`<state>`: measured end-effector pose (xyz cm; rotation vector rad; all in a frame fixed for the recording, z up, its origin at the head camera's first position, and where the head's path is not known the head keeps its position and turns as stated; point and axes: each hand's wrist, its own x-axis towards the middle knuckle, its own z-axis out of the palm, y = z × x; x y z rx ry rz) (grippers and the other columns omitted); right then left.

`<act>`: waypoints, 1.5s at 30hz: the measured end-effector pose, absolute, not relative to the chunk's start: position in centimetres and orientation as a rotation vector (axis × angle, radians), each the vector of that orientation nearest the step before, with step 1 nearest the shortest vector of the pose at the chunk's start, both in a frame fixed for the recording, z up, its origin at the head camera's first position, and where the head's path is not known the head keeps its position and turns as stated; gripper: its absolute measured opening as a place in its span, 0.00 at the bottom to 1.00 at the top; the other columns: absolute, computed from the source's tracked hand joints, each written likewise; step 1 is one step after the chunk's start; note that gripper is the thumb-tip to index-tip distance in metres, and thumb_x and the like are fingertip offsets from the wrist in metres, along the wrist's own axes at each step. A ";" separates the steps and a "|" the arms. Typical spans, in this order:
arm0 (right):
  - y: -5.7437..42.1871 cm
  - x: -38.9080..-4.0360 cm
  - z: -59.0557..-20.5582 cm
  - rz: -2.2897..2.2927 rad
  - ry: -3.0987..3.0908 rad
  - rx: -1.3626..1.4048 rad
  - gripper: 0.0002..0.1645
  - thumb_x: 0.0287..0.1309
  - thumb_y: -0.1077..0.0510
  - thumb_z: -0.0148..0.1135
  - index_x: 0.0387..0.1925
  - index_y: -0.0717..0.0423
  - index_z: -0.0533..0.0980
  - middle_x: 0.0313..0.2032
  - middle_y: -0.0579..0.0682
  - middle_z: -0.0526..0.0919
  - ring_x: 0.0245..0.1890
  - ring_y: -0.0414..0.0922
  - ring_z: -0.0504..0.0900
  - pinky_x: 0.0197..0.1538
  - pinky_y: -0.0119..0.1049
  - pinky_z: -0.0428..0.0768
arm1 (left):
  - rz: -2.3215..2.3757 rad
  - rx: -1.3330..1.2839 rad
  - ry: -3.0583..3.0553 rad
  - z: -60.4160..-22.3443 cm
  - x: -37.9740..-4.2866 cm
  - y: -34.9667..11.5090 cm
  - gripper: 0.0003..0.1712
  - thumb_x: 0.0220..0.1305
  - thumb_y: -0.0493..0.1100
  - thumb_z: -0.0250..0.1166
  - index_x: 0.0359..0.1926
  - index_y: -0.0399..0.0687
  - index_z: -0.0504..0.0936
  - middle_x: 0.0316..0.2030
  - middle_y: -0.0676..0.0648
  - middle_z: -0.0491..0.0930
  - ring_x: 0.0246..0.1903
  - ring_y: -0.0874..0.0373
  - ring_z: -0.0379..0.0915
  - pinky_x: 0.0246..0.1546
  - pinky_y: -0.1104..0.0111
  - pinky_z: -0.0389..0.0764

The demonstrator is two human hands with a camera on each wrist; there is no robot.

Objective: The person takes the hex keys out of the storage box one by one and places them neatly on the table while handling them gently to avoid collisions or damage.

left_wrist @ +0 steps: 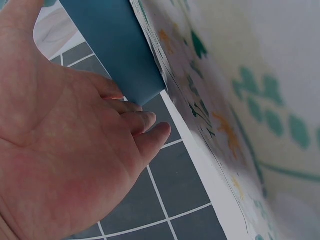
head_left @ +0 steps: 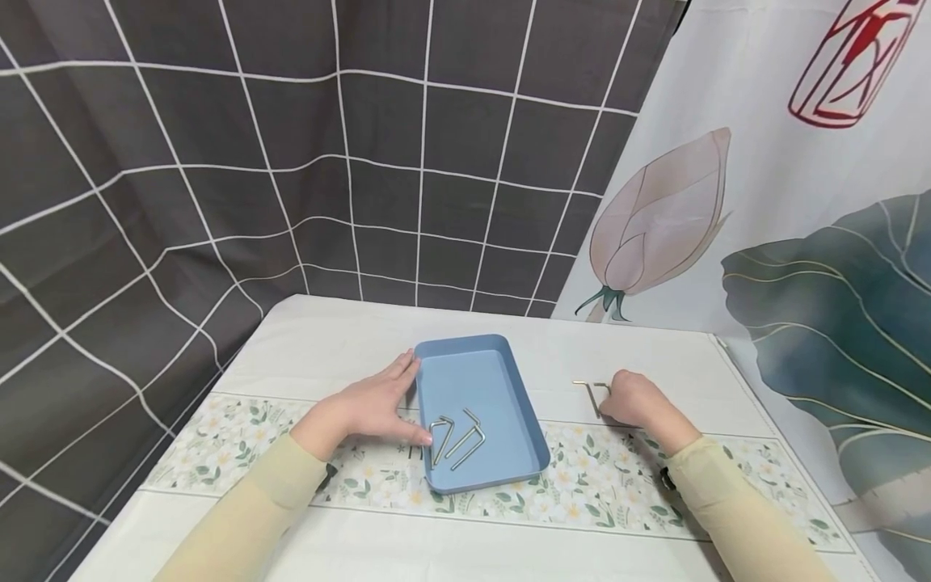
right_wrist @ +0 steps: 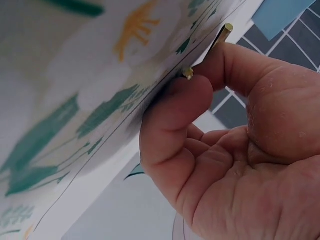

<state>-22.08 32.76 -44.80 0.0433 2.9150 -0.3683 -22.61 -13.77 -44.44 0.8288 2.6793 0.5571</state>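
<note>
A shallow blue tray (head_left: 465, 372) lies on the table with several L-shaped hex keys (head_left: 468, 453) near its front left corner. My left hand (head_left: 374, 406) rests against the tray's left side, fingers extended along the wall and thumb at the rim. In the left wrist view, the fingertips (left_wrist: 154, 125) are beside the tray's blue wall (left_wrist: 115, 45). To the right of the tray, my right hand (head_left: 634, 400) pinches brass-coloured hex keys (head_left: 592, 401) between thumb and forefinger, low at the tabletop. Two key ends (right_wrist: 226, 33) poke out past the fingertips; the rest is hidden by the hand.
A white tablecloth (head_left: 349, 339) with a floral band covers the table. Behind and left hangs a dark grid-patterned curtain (head_left: 378, 194). A white cloth (head_left: 655, 97) with flower and leaf prints hangs at the right.
</note>
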 end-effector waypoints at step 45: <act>21.2 -19.0 -38.1 -0.569 2.997 -0.331 0.21 0.63 0.58 0.69 0.51 0.69 0.75 0.30 0.53 0.82 0.27 0.48 0.78 0.36 0.46 0.82 | 0.566 0.832 2.688 -44.4 -22.9 -13.8 0.85 0.56 0.82 0.76 0.90 0.35 0.42 0.90 0.35 0.33 0.89 0.40 0.34 0.84 0.41 0.56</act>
